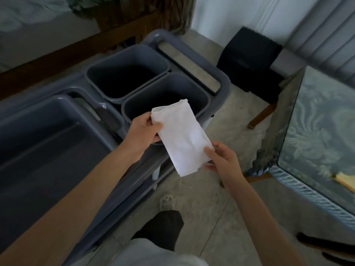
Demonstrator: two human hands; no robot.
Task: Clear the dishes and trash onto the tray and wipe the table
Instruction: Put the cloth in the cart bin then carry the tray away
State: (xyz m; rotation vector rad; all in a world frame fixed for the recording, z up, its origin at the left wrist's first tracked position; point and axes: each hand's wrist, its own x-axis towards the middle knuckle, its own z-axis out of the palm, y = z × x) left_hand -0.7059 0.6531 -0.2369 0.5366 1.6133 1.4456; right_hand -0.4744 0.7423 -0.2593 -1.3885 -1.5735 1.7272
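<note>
A folded white cloth [180, 139] is held between both hands above the edge of a grey cart [222, 77]. My left hand [144, 133] pinches its upper left corner, thumb on top. At the cloth's lower right edge, my right hand [222, 160] grips it with fingers and thumb. Just behind the cloth stands a grey bin [201, 96] on the cart. A second grey bin [126, 72] stands behind that one. A large grey tub [48, 143] fills the cart's left part; my left forearm crosses over it.
The table [322, 135], covered by a patterned cloth under glass, stands at the right, with a yellowish scrap [343, 180] near its front edge. A black box [249, 56] sits on the floor by the wall. My leg and shoe [167, 202] stand on the tiled floor.
</note>
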